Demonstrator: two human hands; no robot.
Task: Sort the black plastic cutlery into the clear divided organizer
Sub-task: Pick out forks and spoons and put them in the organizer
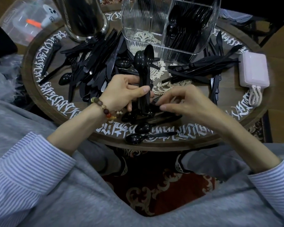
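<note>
1. Head view: Black plastic cutlery lay scattered over a round table (44, 102) with white script round its rim; a heap of knives and forks (95, 63) sat beyond and to the outer side of the left hand's fingers, and a smaller bundle of knives (202, 66) lay beyond the right hand's fingers.
2. The left hand (126, 90) had its fingers and thumb curled round a stack of spoons (143, 76), held upright with the bowls rising above the fingertips and the handle ends standing on the table below the palm.
3. The right hand (185, 102) reached toward the foot of that stack, its fingers bent and pinching a black piece (156, 100) just beside the left hand's fingertips; motion blur hid what kind of piece it was.
4. Loose spoons (138, 138) lay on the near rim, below both sets of fingers, and one single spoon (65, 78) rested well to the outer side of the left fingers.
5. The clear divided organizer (167, 25), ribbed and glossy, stood straight beyond the raised spoon bowls; its right compartment held dark cutlery, its left showed only the table's pattern through the wall.
6. A steel canister (84, 17) stood beyond the left heap.
7. A pale power bank (254, 71) with a looped cable sat well to the outer side of the right fingers.
8. A bead bracelet (103, 108) circled the left wrist.
</note>
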